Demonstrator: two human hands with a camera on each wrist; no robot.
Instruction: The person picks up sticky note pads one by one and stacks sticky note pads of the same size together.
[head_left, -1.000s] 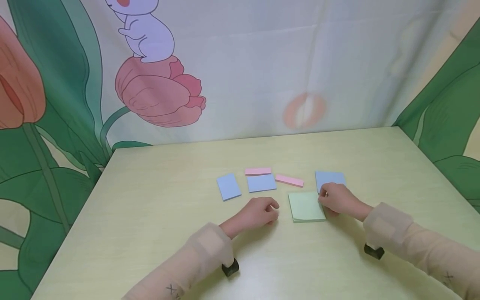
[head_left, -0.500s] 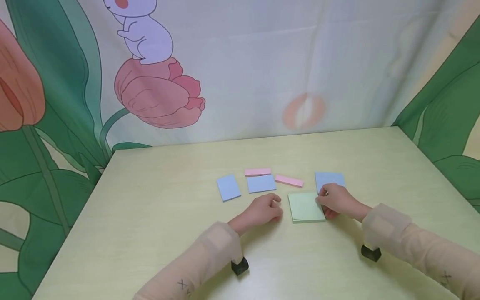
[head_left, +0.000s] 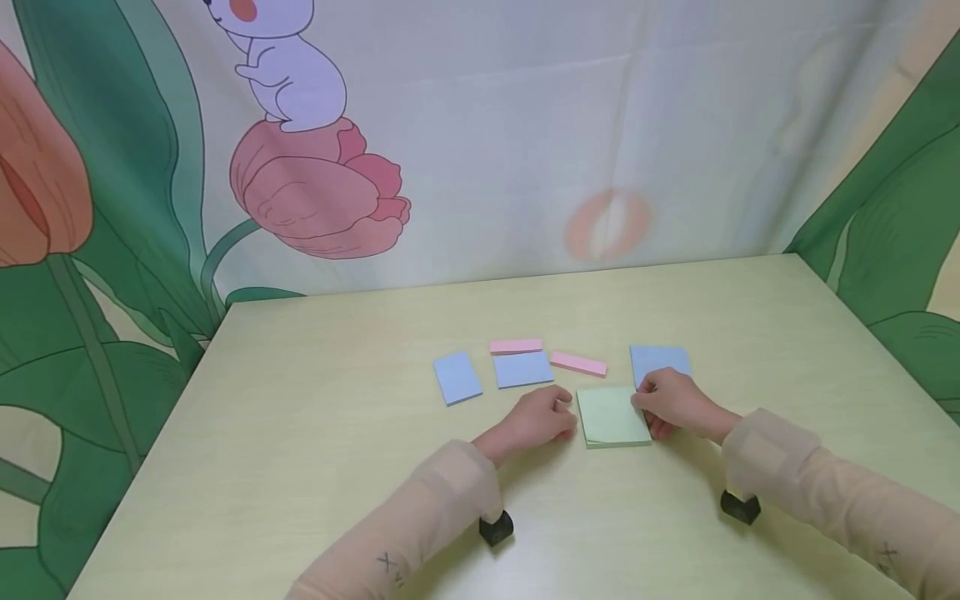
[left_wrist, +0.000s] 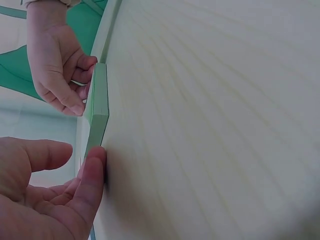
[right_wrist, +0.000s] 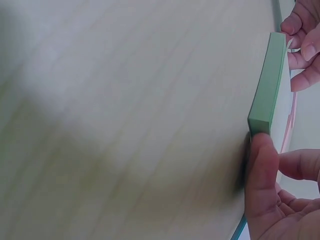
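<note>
A square light-green sticky note pad [head_left: 613, 418] lies flat on the table, its top sheet lifting slightly at the near edge. My right hand [head_left: 678, 402] holds the pad's right edge, fingertips at its side and thumb over the top. In the right wrist view, an index fingertip [right_wrist: 262, 142] presses the end of the pad. My left hand [head_left: 536, 421] is at the pad's left side, fingers loosely bent, thumb [left_wrist: 52, 154] apart from it. A blue sticky note pad [head_left: 660, 362] lies just behind the right hand, partly covered by it.
Behind the left hand lie two blue pads, one upright [head_left: 457, 378] and one sideways [head_left: 523, 369]. Two narrow pink note strips [head_left: 516, 346] lie near them, one slanting toward the green pad. A printed curtain [head_left: 487, 167] hangs at the table's [head_left: 315, 417] back edge.
My left hand has moved right, up to the left side of the green pad. The right hand stays at the pad's right edge, and the pads lie as before.
</note>
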